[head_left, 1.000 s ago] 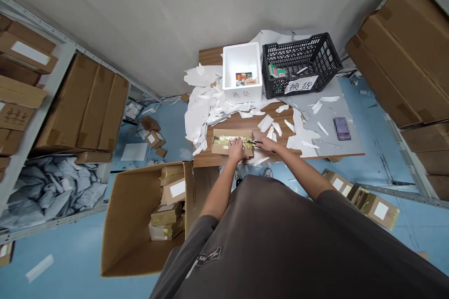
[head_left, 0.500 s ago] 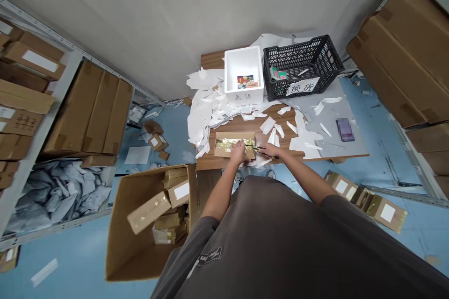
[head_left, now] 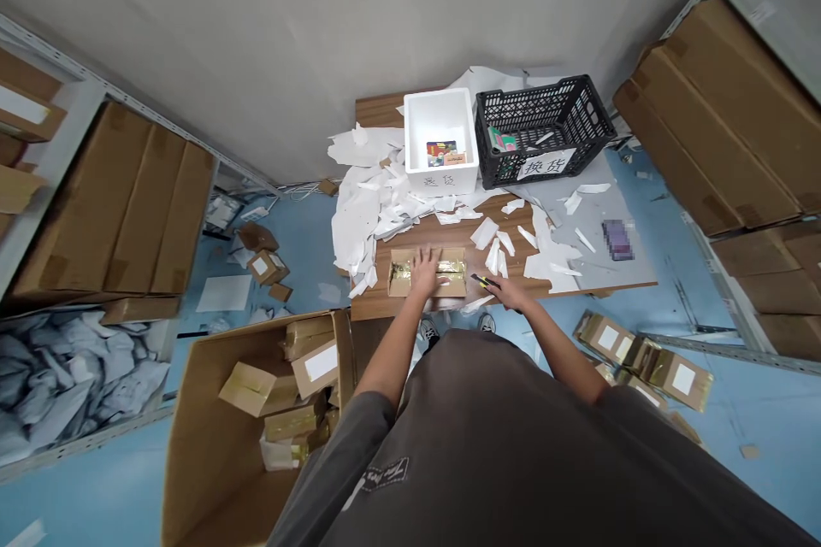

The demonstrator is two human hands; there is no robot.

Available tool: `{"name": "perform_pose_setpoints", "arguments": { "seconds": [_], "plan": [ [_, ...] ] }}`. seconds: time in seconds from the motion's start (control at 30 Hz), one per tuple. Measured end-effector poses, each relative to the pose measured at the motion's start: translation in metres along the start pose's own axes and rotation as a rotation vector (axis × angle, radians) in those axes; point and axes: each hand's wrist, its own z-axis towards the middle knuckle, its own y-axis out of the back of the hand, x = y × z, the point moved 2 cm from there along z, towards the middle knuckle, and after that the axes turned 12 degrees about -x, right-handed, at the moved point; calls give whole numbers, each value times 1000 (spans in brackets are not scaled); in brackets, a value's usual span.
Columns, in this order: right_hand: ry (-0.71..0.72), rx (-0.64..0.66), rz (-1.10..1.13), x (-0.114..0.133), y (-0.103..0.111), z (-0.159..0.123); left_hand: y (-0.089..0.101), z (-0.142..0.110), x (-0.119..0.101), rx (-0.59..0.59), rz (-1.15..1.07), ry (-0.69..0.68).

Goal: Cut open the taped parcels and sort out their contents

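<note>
Head view: looking down on both forearms over a table.
Change: right hand (head_left: 510, 295) drawn aside, black-and-yellow utility knife (head_left: 486, 281) now clear of the parcel.
Hands: apart; left hand (head_left: 424, 271) spread flat on the parcel, right hand closed around the knife.
Parcel: brown cardboard box with gold tape (head_left: 457, 282), lying flat at the table's near edge, under the left hand.
Surface: brown wood-grain table (head_left: 436, 235), torn white paper scraps (head_left: 359, 222), white foam box (head_left: 442, 184), black plastic crate (head_left: 577, 115).
Room: pale blue floor (head_left: 128, 487), open brown cardboard carton (head_left: 192, 461) holding taped parcels, grey steel shelving (head_left: 64, 60) stacked with cartons.
</note>
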Motion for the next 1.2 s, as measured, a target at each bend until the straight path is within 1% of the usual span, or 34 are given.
{"name": "perform_pose_setpoints", "arguments": {
  "seconds": [0.07, 0.13, 0.23, 0.37, 0.5, 0.6, 0.7, 0.8, 0.87, 0.9, 0.97, 1.03, 1.13, 1.2],
  "plan": [
    [10, -56, -55, 4, 4, -3, -5, 10, 4, 36, 9, -29],
    [16, -79, -111, 9, 4, -5, -10, 17, 6, 62, -1, -45],
    [60, -88, -187, 20, 2, -7, -15, 23, 11, 47, -21, -75],
    [104, -115, -309, 36, 3, -1, -17, 19, 17, 0, -50, -143],
    [108, -98, -426, 51, 7, 14, -20, 14, 20, -17, -73, -125],
    [135, -75, -505, 60, 4, 24, -20, 14, 19, -34, -101, -117],
    [130, -78, -552, 56, 5, 27, -19, 15, 18, -51, -118, -105],
    [17, -152, -556, 31, 22, 27, -19, 14, 19, -57, -127, -62],
    [-59, -214, -491, 8, 35, 25, -19, 12, 20, -61, -135, -50],
    [-69, -224, -433, -2, 39, 25, -20, 11, 21, -62, -138, -52],
    [-60, -231, -267, -19, 38, 23, -21, 9, 20, -68, -141, -68],
    [-96, -262, -57, -31, 25, 19, -20, 7, 19, -78, -144, -83],
    [-250, -350, 263, -42, -9, 13, -16, 5, 18, -87, -135, -80],
    [-313, -383, 368, -50, -30, 13, -12, 4, 21, -80, -100, -44]
  ]
}}
